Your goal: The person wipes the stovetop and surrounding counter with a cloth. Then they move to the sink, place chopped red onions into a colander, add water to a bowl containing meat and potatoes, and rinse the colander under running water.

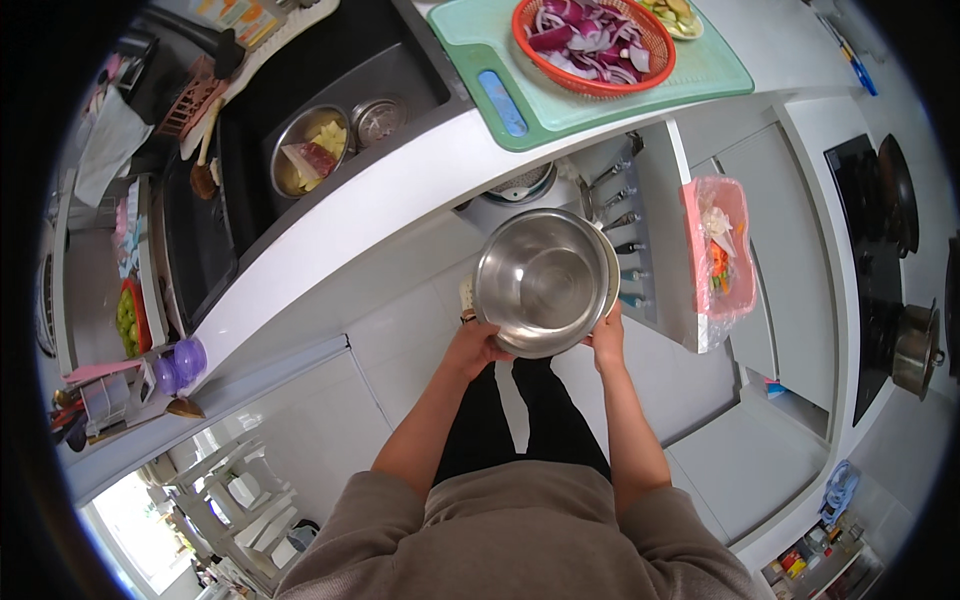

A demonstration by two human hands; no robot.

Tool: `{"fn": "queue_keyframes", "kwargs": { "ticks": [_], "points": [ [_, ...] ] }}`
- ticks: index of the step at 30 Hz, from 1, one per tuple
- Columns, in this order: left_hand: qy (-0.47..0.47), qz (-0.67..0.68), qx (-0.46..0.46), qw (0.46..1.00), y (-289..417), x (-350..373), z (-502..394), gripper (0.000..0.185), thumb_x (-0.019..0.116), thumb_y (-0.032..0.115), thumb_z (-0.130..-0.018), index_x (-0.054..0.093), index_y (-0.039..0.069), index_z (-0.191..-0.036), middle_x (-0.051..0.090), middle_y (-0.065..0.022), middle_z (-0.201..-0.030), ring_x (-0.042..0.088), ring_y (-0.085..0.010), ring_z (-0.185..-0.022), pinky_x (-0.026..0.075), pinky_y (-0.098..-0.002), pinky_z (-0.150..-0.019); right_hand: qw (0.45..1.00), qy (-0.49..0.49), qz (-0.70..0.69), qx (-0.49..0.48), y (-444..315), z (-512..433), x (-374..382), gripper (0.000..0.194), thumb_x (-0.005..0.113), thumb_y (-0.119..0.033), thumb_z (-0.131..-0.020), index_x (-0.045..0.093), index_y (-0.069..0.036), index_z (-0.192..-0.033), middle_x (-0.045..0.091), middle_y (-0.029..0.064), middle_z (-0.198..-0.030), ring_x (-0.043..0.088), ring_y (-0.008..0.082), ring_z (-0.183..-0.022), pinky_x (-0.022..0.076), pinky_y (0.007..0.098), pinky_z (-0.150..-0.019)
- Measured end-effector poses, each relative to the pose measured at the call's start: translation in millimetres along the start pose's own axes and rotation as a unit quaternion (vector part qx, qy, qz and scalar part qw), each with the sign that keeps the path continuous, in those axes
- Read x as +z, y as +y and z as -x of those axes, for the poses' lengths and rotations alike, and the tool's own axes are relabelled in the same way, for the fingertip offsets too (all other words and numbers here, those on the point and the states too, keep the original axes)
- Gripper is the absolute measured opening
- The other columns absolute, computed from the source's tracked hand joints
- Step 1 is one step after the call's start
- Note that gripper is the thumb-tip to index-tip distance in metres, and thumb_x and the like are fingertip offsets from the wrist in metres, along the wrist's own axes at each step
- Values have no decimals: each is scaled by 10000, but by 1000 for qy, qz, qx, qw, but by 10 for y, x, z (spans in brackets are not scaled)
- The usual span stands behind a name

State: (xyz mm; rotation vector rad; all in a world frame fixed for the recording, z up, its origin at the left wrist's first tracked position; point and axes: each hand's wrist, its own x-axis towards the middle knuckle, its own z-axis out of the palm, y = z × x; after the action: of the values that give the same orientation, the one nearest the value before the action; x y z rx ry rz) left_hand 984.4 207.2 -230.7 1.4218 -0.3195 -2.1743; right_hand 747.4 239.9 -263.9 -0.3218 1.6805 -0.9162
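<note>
My left hand (477,348) grips the near left side of a wide stainless steel bowl (551,281). On its right side my right hand (609,341) has hold of the rim. A cream-coloured rim (613,262) shows beneath the bowl on the right, so another vessel seems to be under it; most of that is hidden. The bowl's bare metal inside faces up at me. Beyond it is an open cabinet, where part of a perforated white vessel (521,184) shows. Several utensils (621,196) hang on the inside of the cabinet door (664,225).
A lined pink bin (739,247) with scraps hangs on the door's outer side. On the counter, a green cutting board (480,56) bears a red basket (667,71) of cut red onions. The dark sink (390,64) holds a steel bowl (281,169) with meat and yellow pieces. A pot (915,352) stands right.
</note>
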Motion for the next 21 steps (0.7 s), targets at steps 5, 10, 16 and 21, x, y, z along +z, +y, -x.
{"fn": "queue_keyframes", "kwargs": {
  "ticks": [5,10,16,21],
  "points": [
    [40,9,5,999,41,56,-455,283,448,114,-890,498,-105,-1063,618,-187,-950,649,-262,-803,574,-375,-705,997,68,16,13,441,-259,77,417,437,-234,-927,311,-123,-1308,542,114,-1120,611,224,-902,581,306,-561],
    [78,106,32,991,213,74,-1579,152,472,73,-882,494,-68,-936,598,-162,-872,643,-295,-796,555,-443,-784,995,62,29,78,848,-549,75,464,425,-145,-867,302,-106,-1313,555,138,-1104,647,252,-808,578,311,-499],
    [200,61,79,975,755,-75,-3320,190,525,155,-886,474,-12,-962,531,-119,-778,631,-315,-689,587,-463,-644,988,47,-97,111,1055,-759,252,480,418,-165,-881,267,-106,-1332,553,143,-1111,649,250,-837,588,341,-554],
    [209,63,76,973,700,-708,-4663,268,525,306,-890,513,76,-1026,588,-136,-971,644,-315,-792,587,-410,-643,983,21,-159,90,1101,-854,354,561,415,-152,-880,194,-105,-1392,471,153,-1217,592,265,-974,593,336,-611]
  ]
}}
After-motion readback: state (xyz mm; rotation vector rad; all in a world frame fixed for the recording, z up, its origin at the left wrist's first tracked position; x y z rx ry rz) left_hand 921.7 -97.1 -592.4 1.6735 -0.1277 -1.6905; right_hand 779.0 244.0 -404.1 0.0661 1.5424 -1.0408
